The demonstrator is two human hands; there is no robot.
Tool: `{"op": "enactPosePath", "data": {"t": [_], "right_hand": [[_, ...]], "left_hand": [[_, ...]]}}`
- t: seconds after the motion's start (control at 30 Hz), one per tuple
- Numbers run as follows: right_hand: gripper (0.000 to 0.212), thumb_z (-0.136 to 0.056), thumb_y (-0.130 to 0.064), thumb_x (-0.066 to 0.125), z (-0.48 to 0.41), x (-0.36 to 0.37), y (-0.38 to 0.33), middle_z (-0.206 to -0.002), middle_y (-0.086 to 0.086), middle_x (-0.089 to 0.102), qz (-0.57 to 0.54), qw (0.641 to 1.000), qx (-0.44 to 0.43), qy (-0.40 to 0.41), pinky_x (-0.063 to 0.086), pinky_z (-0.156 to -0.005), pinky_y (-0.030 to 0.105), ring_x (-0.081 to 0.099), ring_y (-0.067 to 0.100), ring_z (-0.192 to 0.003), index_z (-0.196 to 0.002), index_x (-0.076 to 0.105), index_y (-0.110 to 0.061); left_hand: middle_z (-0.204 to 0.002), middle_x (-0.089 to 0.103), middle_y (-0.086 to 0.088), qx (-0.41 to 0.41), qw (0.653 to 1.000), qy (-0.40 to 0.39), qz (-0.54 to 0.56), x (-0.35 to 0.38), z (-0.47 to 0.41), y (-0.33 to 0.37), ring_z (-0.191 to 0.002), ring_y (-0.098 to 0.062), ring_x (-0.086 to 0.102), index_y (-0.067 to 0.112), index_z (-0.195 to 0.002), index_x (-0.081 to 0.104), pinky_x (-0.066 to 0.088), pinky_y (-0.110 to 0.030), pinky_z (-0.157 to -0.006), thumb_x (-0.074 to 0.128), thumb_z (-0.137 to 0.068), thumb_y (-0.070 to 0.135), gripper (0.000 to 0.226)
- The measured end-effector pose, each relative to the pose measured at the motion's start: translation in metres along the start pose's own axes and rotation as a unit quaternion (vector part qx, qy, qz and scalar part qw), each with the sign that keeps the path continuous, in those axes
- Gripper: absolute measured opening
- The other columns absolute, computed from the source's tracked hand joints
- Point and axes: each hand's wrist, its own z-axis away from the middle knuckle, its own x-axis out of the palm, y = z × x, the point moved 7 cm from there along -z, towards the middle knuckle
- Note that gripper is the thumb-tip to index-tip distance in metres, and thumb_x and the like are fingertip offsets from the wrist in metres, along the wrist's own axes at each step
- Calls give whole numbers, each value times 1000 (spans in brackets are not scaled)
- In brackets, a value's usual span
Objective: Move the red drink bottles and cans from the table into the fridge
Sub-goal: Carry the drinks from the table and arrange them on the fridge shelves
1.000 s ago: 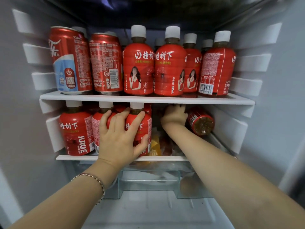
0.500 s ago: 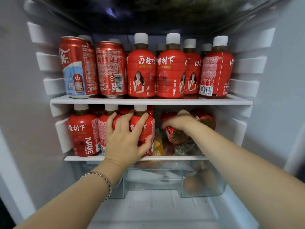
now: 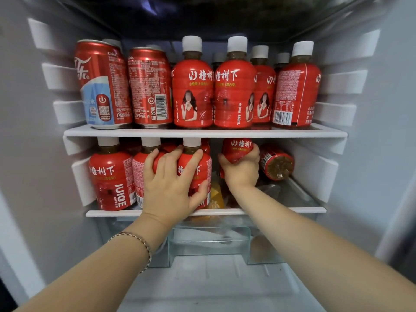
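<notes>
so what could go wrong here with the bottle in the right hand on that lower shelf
1. The bottle in the right hand sits close under the upper shelf; its top could catch there.
2. A bottle lying on its side could roll if bumped.
3. The left hand presses the standing bottles; letting go may tip them.

Glossy metal cans [image 3: 126, 86], plastic bottles [image 3: 213, 86]

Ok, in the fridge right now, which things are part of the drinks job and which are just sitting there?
Job:
red cans, top shelf
red bottles, both shelves
bottle held by right hand
bottle under left hand
bottle on its side

Lying about:
yellow packet
clear drawer
</notes>
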Motion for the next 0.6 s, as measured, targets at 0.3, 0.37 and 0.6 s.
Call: {"op": "enactPosePath", "data": {"t": [0.3,0.37,0.6], "right_hand": [[91,-71,-25,81,11,-4,12,-139,9,37,-19,990,22,-136,33,-105,36,41,26,-127,-141,23,-14],[95,-71,-37,80,7,-4,15,-139,14,31,50,986,57,-148,34,-104,40,38,32,-127,-141,19,-18],[79,-78,-48,69,-35,24,17,-136,18,37,190,958,116,-181,42,-93,37,48,34,-120,-137,30,-14]], "left_hand": [[-103,62,-24,-2,1000,-3,-3,0,1,0,-94,-36,62,10,-118,65,26,-49,-102,51,-82,41,49],[-103,63,-24,-3,1000,-4,-1,0,0,0,-94,-36,62,10,-117,65,26,-49,-102,52,-82,41,49],[-102,63,-24,0,1000,-5,4,-1,0,1,-92,-36,63,12,-118,64,28,-50,-100,52,-80,40,49]]}}
